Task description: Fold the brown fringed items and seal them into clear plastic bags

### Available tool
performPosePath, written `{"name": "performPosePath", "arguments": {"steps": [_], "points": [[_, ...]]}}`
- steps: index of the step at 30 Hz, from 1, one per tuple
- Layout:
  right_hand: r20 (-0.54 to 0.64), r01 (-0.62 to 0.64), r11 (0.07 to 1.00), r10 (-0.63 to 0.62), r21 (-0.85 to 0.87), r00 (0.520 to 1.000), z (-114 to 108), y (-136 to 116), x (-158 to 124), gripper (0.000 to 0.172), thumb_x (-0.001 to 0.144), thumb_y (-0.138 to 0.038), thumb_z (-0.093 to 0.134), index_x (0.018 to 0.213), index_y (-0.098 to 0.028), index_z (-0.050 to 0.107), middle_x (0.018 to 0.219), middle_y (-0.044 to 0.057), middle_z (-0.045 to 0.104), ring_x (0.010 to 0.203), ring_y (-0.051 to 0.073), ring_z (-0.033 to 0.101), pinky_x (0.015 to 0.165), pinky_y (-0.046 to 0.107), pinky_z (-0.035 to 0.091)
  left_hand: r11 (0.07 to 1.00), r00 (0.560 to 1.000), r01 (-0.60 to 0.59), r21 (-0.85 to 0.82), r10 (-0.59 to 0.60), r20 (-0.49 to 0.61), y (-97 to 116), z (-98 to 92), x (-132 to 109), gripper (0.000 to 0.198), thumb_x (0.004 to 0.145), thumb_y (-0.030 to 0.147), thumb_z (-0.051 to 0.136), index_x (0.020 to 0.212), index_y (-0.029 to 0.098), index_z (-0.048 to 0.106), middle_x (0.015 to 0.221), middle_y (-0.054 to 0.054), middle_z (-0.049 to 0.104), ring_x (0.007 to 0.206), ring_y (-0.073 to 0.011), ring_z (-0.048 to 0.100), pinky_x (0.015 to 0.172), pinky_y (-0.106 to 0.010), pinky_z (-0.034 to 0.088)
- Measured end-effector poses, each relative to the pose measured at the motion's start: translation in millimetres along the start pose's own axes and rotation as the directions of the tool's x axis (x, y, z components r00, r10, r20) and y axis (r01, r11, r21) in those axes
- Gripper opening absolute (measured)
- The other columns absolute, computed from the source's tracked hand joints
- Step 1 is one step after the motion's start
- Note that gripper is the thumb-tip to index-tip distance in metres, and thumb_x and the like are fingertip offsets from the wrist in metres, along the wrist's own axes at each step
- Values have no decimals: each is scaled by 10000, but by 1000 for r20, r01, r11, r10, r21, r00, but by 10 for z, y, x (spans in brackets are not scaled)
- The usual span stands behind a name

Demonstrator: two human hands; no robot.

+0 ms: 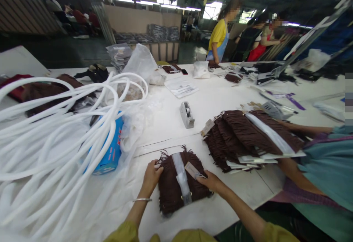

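Note:
A dark brown fringed bag (pixel 168 183) lies on the white table in front of me, with a pale translucent band (pixel 180 174) across its middle. My left hand (pixel 152 176) grips its upper left edge, thumb on top. At its right side, my right hand (pixel 211 182) pinches the end of a small beige hang tag (pixel 193 170) lying over the bag. Whether those fingers also hold the bag's edge is hidden. Just to the right rises a stack of similar brown fringed bags (pixel 237 135), white sheets showing under the top ones.
White tubing (pixel 110 124) lies in loops at the left, over a blue package (pixel 110 150) and clear plastic. A tape dispenser (pixel 187 115) stands ahead. A co-worker in a teal top (pixel 328 165) reaches to the stack from the right. Printed papers (pixel 182 87) lie farther back.

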State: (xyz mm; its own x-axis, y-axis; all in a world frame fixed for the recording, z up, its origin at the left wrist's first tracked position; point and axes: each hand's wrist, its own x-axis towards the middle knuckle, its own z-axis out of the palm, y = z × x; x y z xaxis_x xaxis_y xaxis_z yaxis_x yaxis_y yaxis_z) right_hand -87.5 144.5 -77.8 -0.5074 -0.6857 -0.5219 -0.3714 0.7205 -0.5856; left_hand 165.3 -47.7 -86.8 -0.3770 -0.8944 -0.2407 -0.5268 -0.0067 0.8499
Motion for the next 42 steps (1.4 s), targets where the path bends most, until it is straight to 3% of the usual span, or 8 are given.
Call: {"name": "performPosePath", "arguments": {"steps": [4, 8, 12, 19, 25, 29, 34, 42], "points": [[-160, 1, 1000, -1, 2, 987, -189, 33, -105, 344, 866, -336, 525, 1116, -135, 648, 1060, 117, 703, 979, 248, 648, 884, 335, 491, 994, 994, -99, 48, 102, -47, -9, -10, -1, 489, 792, 380, 524, 1223, 150, 525, 1338, -159, 508, 1321, -306, 456, 1164, -465, 318], [-197, 141, 989, -145, -32, 970, -113, -237, -110, 262, 843, -291, 567, 1069, -197, 661, 1029, 64, 693, 957, 214, 630, 877, 292, 457, 999, 1000, -27, 47, 27, -4, -177, 123, -193, 488, 750, 382, 537, 1169, 131, 534, 1208, -174, 590, 1173, -335, 570, 1075, -521, 419], [-140, 203, 975, -214, -88, 967, 123, -538, -46, 387, 685, -170, 717, 1062, -200, 637, 1084, 72, 661, 1010, 253, 606, 868, 312, 433, 999, 999, 33, -7, -33, 14, -256, 243, -301, 591, 695, 364, 527, 1223, 104, 475, 1283, -207, 559, 1222, -324, 545, 1068, -472, 433], [2, 40, 998, -40, 53, 999, 90, -483, 187, 72, 792, -232, 619, 785, -172, 579, 655, 12, 618, 612, 188, 603, 540, 263, 446, 958, 964, 258, -124, -247, 95, -318, 72, -411, 520, 697, 501, 537, 1101, 181, 465, 987, -103, 637, 821, -247, 663, 691, -384, 554], [63, -94, 968, 81, 233, 995, 182, -385, 330, 64, 801, -200, 573, 760, -182, 526, 674, -15, 611, 535, 141, 609, 451, 222, 500, 888, 879, 435, -153, -382, 284, -416, 67, -677, 423, 614, 582, 651, 727, 202, 502, 620, 18, 534, 622, -178, 549, 543, -291, 445], [-20, -97, 959, 106, 264, 994, 279, -388, 342, 157, 771, -177, 606, 773, -207, 452, 664, -44, 562, 528, 142, 619, 412, 208, 481, 854, 867, 460, -242, -374, 328, -329, 123, -704, 437, 580, 545, 707, 678, 206, 448, 603, 54, 481, 619, -134, 499, 553, -252, 395], [-89, -101, 950, 133, 297, 987, 246, -401, 309, 333, 730, -187, 664, 899, -241, 382, 742, -70, 565, 517, 135, 631, 422, 210, 504, 761, 814, 547, -347, -388, 433, -88, 70, -676, 427, 618, 506, 693, 844, 187, 520, 778, -4, 626, 709, -162, 593, 644, -301, 490], [-101, -113, 944, 151, 309, 983, 239, -376, 347, 366, 724, -210, 692, 900, -241, 374, 768, -69, 546, 505, 135, 627, 417, 222, 510, 657, 766, 622, -426, -397, 506, 124, 32, -687, 472, 590, 463, 719, 931, 171, 571, 865, -54, 682, 734, -168, 632, 688, -310, 513]]}}
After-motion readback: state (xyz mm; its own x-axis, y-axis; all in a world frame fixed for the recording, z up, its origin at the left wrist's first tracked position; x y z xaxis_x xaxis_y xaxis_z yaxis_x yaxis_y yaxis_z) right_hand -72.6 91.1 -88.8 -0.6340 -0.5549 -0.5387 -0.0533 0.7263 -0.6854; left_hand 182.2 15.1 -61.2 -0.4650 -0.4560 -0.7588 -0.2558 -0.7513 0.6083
